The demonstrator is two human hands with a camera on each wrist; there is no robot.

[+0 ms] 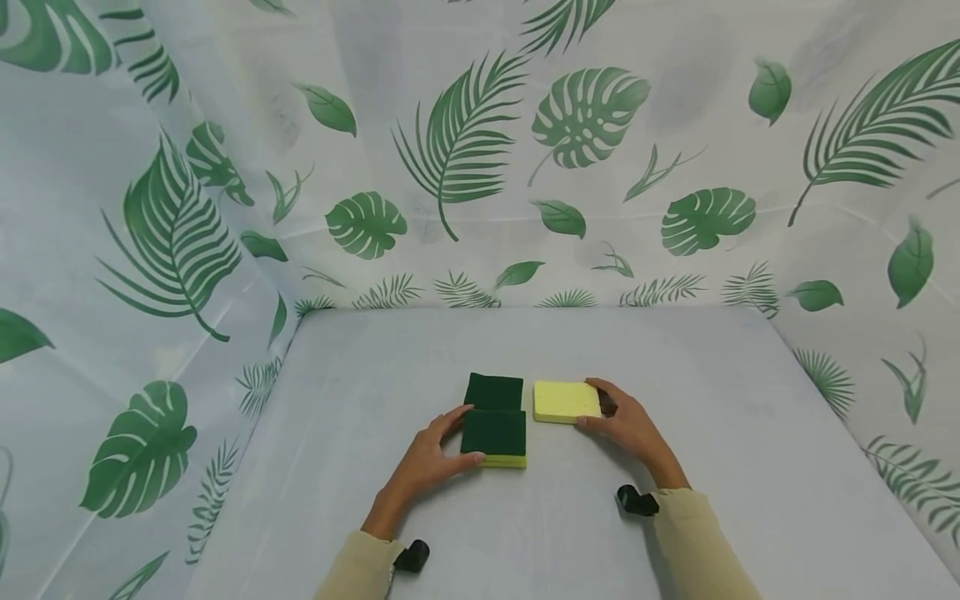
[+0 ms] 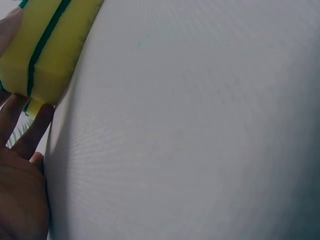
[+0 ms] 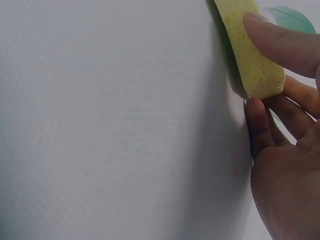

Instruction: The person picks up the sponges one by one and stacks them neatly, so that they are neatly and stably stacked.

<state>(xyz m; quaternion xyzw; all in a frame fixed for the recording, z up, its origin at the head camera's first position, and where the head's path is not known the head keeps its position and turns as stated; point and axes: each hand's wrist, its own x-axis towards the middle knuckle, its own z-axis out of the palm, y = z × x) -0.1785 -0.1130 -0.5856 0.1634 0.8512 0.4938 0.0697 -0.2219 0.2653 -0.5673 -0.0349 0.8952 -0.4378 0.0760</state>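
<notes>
Two sponges, yellow with green scouring sides, lie stacked as a front pile [image 1: 493, 435] with a green face up. My left hand [image 1: 426, 460] holds this pile from the left, thumb at its near edge and fingers at the far side. In the left wrist view the stacked sponges [image 2: 52, 47] show yellow layers split by a green one. Just behind the pile lies another green-topped sponge [image 1: 494, 392]. To the right, my right hand [image 1: 626, 423] grips a sponge [image 1: 566, 402] yellow side up, thumb on the near edge. The right wrist view shows this sponge's end [image 3: 255, 65] at the table surface.
The sponges lie on a table with a white cover [image 1: 360, 367]. White curtains with green leaf prints [image 1: 480, 167] stand behind and at both sides. Each wrist carries a small black device [image 1: 637, 501].
</notes>
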